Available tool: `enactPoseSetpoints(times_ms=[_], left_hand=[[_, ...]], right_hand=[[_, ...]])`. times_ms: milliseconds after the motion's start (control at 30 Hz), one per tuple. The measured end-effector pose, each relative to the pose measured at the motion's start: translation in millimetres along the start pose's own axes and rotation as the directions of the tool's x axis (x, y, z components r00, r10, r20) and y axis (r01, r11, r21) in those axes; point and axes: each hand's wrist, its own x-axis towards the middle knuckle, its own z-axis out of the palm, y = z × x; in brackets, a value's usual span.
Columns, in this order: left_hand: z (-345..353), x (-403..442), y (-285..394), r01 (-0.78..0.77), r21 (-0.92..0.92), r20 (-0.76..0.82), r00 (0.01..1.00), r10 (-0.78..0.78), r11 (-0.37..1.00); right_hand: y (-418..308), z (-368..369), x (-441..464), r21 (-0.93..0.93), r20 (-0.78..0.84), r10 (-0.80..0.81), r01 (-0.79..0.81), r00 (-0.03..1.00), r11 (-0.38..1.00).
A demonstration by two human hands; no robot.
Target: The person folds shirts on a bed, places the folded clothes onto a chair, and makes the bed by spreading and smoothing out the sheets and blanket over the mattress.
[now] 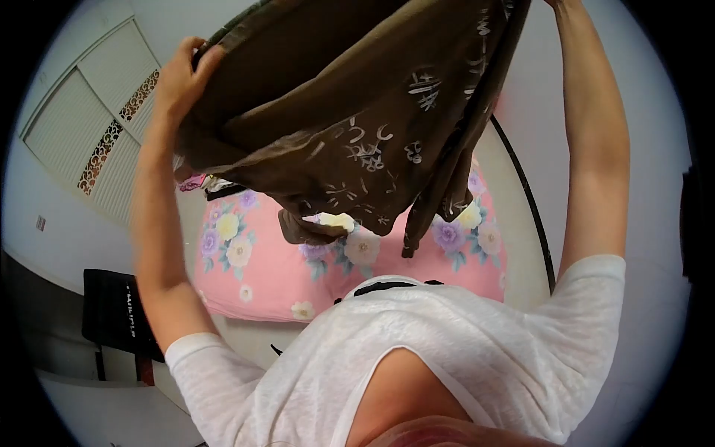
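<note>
A dark olive-brown cloth garment (320, 112) with white written-style marks hangs in the air, spread between my raised arms. My left hand (186, 78) grips its upper left edge, thumb and fingers closed on the fabric. At the top right, my right hand (560, 4) is mostly cut off by the frame edge, close to the garment's upper right corner; its fingers do not show. The garment's lower edge dangles in loose folds above a pink bed cover (261, 287) with purple, yellow and white flowers.
Some small cloth items (216, 185) lie at the bed's far left corner. A white wardrobe with patterned strips (71, 112) stands at the upper left. A black cloth (112, 305) hangs over a stand at the lower left. A dark curved strip (530, 194) runs right of the bed.
</note>
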Motion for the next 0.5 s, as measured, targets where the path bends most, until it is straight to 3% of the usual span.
enactPoseSetpoints(times_ms=[67, 100, 133, 233, 267, 333, 400, 467, 500], left_hand=[[-26, -19, 21, -0.155, 0.101, 0.26, 0.957, 0.125, 0.983], [-35, -29, 24, -0.252, 0.175, 0.311, 0.931, 0.189, 0.952], [-39, -29, 15, -0.253, 0.165, 0.311, 0.93, 0.193, 0.953], [-43, -26, -18, -0.181, 0.371, 0.286, 0.955, 0.073, 0.911], [-44, -17, -35, -0.175, 0.373, 0.29, 0.955, 0.066, 0.911], [-48, -2, -73, 0.006, 0.542, 0.154, 0.982, -0.107, 0.84], [-60, 7, -95, 0.095, 0.577, 0.215, 0.94, -0.263, 0.811], [-75, 14, -123, 0.295, 0.586, 0.159, 0.871, -0.465, 0.755], [-87, 14, -147, 0.265, 0.617, 0.095, 0.91, -0.404, 0.741]], right_hand=[[-12, 7, -13, -0.367, 0.103, -0.081, 0.113, 0.991, 0.923], [-15, 3, -7, -0.539, 0.161, -0.078, 0.154, 0.984, 0.828], [-21, 12, -9, -0.547, 0.159, -0.074, 0.15, 0.985, 0.823], [-19, 30, -16, -0.804, 0.205, -0.313, 0.342, 0.927, 0.487], [-13, 30, -14, -0.801, 0.21, -0.308, 0.344, 0.928, 0.49], [1, 25, -4, -0.953, 0.21, -0.415, 0.28, 0.885, 0.115], [8, 12, 3, -0.965, 0.202, -0.39, 0.25, 0.899, 0.078], [1, 8, -8, -0.981, 0.155, -0.36, 0.185, 0.92, 0.05], [7, -8, 6, -0.994, 0.077, -0.32, 0.099, 0.944, 0.052]])
